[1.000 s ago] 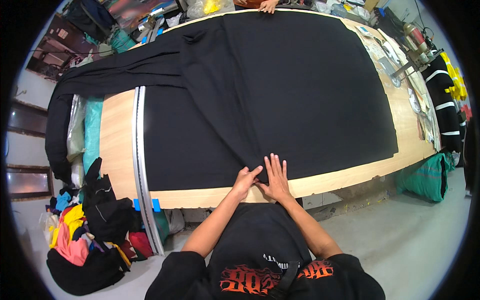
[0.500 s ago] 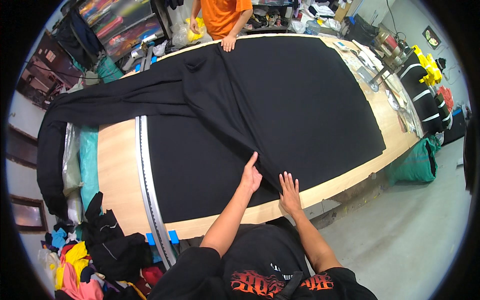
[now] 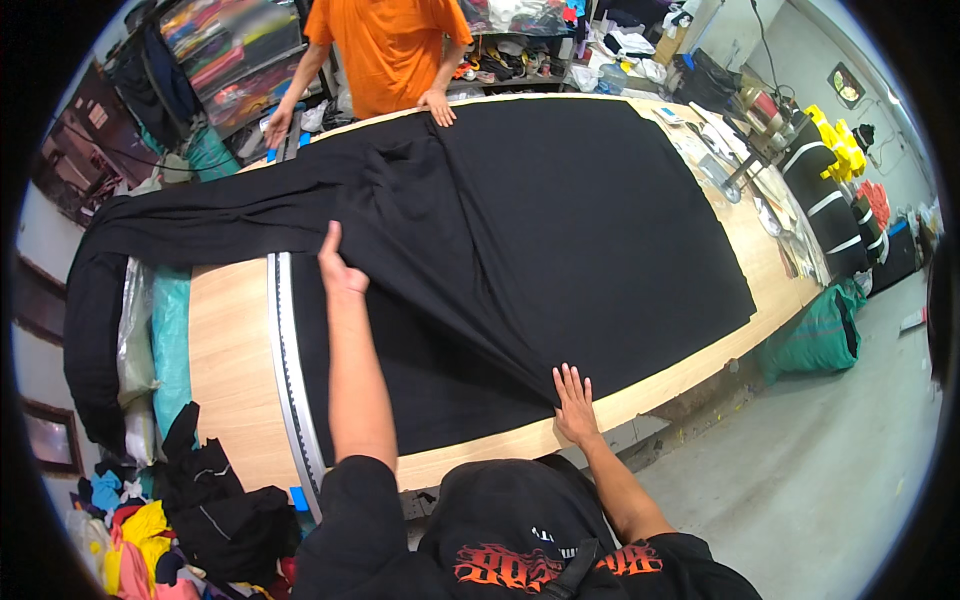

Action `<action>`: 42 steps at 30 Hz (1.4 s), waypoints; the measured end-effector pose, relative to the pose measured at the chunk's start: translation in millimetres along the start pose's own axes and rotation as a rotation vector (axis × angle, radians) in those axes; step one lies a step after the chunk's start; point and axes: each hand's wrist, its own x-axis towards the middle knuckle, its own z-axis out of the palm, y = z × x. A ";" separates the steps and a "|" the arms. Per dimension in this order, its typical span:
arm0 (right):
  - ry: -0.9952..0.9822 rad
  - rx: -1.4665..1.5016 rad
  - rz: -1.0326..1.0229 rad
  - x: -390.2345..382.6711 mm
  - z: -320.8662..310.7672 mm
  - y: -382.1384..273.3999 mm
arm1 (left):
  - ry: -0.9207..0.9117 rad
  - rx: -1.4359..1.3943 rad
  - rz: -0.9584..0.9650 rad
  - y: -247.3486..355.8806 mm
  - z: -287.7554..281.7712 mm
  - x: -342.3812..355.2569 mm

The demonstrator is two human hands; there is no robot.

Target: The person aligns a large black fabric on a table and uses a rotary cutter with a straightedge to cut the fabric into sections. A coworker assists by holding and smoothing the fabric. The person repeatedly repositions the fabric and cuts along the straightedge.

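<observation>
On black cloth (image 3: 620,220) rests the right hand (image 3: 574,408); red lettering (image 3: 488,566) marks the shirt (image 3: 500,500).

The person's black shirt (image 3: 510,505) bears large red-orange, flame-edged lettering (image 3: 490,566), partly crossed by a dark strap (image 3: 577,570), and smaller white lettering (image 3: 541,535) above it. Other marks around the room are too small to read.

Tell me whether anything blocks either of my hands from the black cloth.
Nothing visible does. Your right hand is spread at the near edge of the cloth. Your left hand shows against the cloth with no object between; whether it touches, I cannot tell.
</observation>
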 end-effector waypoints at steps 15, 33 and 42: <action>-0.067 0.004 0.034 1.2 0.9 4.9 | 0.406 0.355 0.592 313.3 -213.5 -121.0; -0.030 -0.070 0.013 -1.6 6.0 -3.0 | 0.687 0.626 -0.139 223.0 -463.4 -236.5; -0.073 -0.061 0.075 -2.9 5.0 -22.1 | 0.921 0.793 0.048 178.2 -425.7 -187.2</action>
